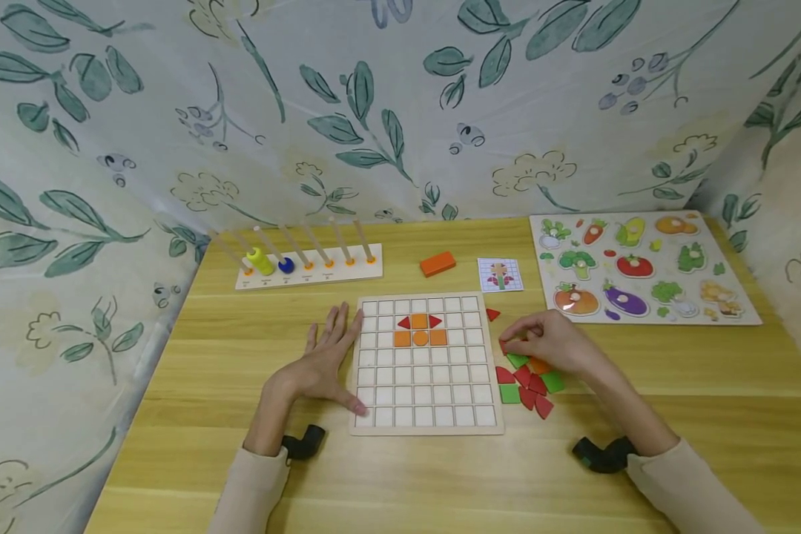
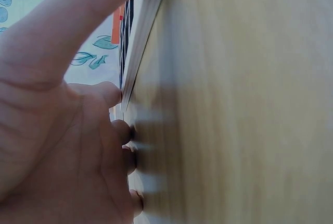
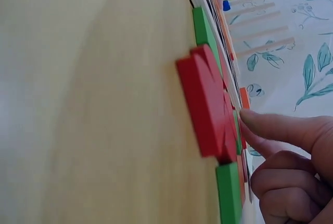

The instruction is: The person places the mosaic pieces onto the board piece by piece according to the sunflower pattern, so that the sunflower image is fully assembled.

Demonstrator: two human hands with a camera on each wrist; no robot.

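Note:
A square wooden grid board [image 1: 427,429] lies in front of me. Near its top sit a few set pieces: two red triangles [image 1: 434,321], orange squares [image 1: 437,338] and an orange circle [image 1: 420,338]. My left hand [image 1: 317,367] is spread along the board's left side, thumb on the lower left corner, fingertips at the edge. Just right of the board my right hand [image 1: 554,343] pinches a small red piece [image 1: 503,346] between thumb and index finger, its shape mostly hidden. Under and below that hand lies a loose pile of red pieces [image 1: 526,398], green squares [image 1: 510,394] and an orange piece [image 1: 540,366].
A pattern card [image 1: 500,275] and an orange block [image 1: 437,264] lie behind the board. At the back left stands a peg counter [image 1: 334,268] with yellow and blue rings. A vegetable puzzle board [image 1: 641,270] fills the back right. One red triangle [image 1: 492,315] lies beside the board.

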